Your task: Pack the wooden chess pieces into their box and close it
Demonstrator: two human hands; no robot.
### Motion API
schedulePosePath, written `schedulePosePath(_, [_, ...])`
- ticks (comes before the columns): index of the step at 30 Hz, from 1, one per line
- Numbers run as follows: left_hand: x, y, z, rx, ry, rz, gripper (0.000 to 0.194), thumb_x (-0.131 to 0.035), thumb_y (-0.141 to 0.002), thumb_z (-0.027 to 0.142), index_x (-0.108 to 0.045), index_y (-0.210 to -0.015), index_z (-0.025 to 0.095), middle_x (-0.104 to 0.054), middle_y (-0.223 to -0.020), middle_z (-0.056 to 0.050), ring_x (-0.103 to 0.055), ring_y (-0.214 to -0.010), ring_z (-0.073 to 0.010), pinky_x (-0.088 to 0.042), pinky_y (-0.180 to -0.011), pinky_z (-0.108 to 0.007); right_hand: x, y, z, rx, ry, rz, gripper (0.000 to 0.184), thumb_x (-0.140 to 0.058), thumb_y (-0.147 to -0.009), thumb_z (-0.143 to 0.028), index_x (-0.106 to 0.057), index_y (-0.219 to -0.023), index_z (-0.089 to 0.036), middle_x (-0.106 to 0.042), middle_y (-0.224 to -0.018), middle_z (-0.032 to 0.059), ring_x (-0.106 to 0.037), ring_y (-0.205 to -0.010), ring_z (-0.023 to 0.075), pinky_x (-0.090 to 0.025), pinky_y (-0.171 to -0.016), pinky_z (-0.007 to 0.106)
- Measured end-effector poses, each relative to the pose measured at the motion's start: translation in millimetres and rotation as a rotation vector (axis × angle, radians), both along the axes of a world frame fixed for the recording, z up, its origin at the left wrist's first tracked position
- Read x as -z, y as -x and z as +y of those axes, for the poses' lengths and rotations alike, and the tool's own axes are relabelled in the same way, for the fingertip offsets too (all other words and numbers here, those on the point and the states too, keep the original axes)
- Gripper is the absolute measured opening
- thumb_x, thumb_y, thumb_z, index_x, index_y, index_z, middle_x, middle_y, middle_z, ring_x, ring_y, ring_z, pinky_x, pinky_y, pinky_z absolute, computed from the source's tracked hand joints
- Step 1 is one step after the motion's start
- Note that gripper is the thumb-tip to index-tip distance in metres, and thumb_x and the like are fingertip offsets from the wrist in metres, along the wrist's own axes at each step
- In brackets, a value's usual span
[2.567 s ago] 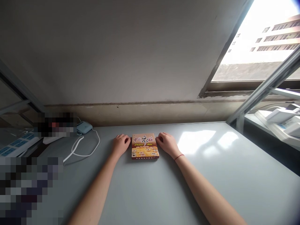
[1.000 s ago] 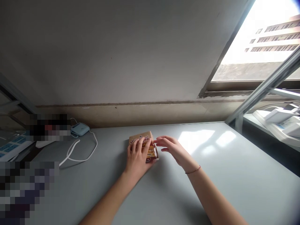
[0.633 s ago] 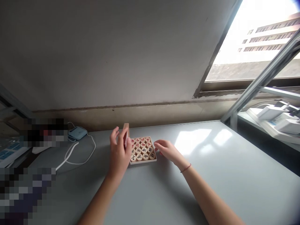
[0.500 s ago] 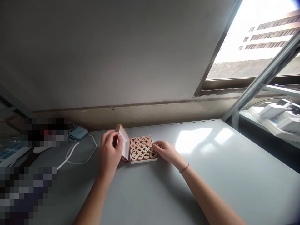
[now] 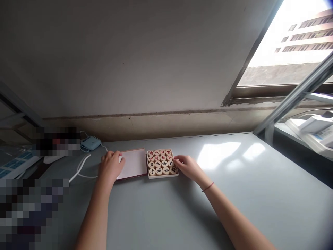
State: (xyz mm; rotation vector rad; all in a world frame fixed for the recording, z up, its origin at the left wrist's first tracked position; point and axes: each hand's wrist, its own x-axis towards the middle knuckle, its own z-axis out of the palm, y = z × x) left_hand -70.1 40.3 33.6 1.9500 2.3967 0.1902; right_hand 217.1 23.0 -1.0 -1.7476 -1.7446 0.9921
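Note:
A shallow box [image 5: 163,176] full of round Chinese chess pieces [image 5: 163,163] rests on the grey table. The pieces lie in rows, with red characters at the back and black ones in front. Its lid [image 5: 132,163] is folded out to the left, pale inside facing up. My left hand [image 5: 111,165] grips the lid's left edge, fingers curled over it. At the box's right side, my right hand [image 5: 187,167] has thumb and fingertips pinched against the rim. A thin red string bracelet circles the right wrist.
A light-blue device [image 5: 91,143] with a cord sits at the back left. A white cable [image 5: 79,167] loops left of my left hand. A metal post [image 5: 269,128] rises at the right, beside a shelf holding white items [image 5: 316,130]. A wall runs behind the table.
The lid has swung down to the left from a steep tilt to lying nearly flat. My left hand moved left with it. My right hand stays at the box's right side.

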Motion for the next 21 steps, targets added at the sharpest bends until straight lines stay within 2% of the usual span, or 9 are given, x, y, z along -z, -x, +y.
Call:
schedulePosePath(3, [21.0,-22.4,5.1,0.31,-0.072,-0.132,0.039,-0.03,-0.092,0.026,-0.053,-0.122,0.018,-0.056,-0.126,-0.012,-0.054,-0.116,-0.0247,-0.044,-0.094,-0.036,0.8,-0.4,0.5,-0.008,-0.024,0.001,0.031,-0.045,-0.081,-0.033,-0.072,-0.083,-0.018,-0.071,-0.079,0.0064,-0.06,-0.068,0.0173,-0.036,-0.056,0.023])
schedulePosePath(6, [41.0,-39.9,8.6,0.493,-0.082,-0.136,0.048,-0.028,-0.092,0.019,-0.039,-0.138,0.02,-0.035,-0.149,-0.011,-0.05,-0.122,-0.0239,-0.044,-0.095,-0.035,1.7,-0.1,0.1,-0.018,-0.058,-0.008,0.029,-0.046,-0.08,-0.032,-0.072,-0.083,-0.019,-0.07,-0.075,0.0056,-0.059,-0.064,0.0167,-0.034,-0.054,0.023])
schedulePosePath(8, [49.9,-41.1,9.9,0.53,-0.048,-0.108,0.056,-0.027,-0.088,0.01,-0.036,-0.141,0.022,-0.028,-0.153,-0.009,-0.05,-0.123,-0.0246,-0.045,-0.094,-0.036,2.1,1.1,-0.7,-0.029,-0.075,-0.009,0.029,-0.046,-0.08,-0.033,-0.072,-0.082,-0.019,-0.07,-0.074,0.0053,-0.058,-0.063,0.0165,-0.033,-0.053,0.023])
schedulePosePath(12, [55.4,-26.8,9.8,0.564,-0.001,-0.157,0.058,-0.025,-0.087,0.007,-0.034,-0.142,0.019,-0.036,-0.149,-0.008,-0.041,-0.132,-0.021,-0.037,-0.104,-0.034,2.8,5.7,-3.1,-0.046,-0.076,-0.03,0.03,-0.045,-0.081,-0.032,-0.072,-0.083,-0.02,-0.069,-0.069,0.0047,-0.056,-0.06,0.0159,-0.031,-0.051,0.023])
schedulePosePath(16, [52.3,-16.5,7.0,0.529,-0.001,-0.222,0.051,-0.027,-0.09,0.014,-0.041,-0.138,0.02,-0.042,-0.144,-0.008,-0.047,-0.127,-0.0202,-0.041,-0.102,-0.032,2.8,9.7,-4.9,-0.05,-0.089,-0.07,0.031,-0.043,-0.082,-0.031,-0.072,-0.083,-0.02,-0.067,-0.065,0.0043,-0.054,-0.057,0.0157,-0.029,-0.051,0.024])
schedulePosePath(21, [42.5,-25.7,5.7,0.507,-0.088,-0.245,0.042,-0.027,-0.092,0.019,-0.055,-0.124,0.022,-0.052,-0.132,-0.008,-0.057,-0.113,-0.0195,-0.045,-0.096,-0.032,2.2,13.2,-6.2,-0.07,-0.101,-0.095,0.031,-0.042,-0.082,-0.03,-0.071,-0.083,-0.021,-0.066,-0.065,0.0039,-0.053,-0.056,0.0153,-0.028,-0.051,0.024])
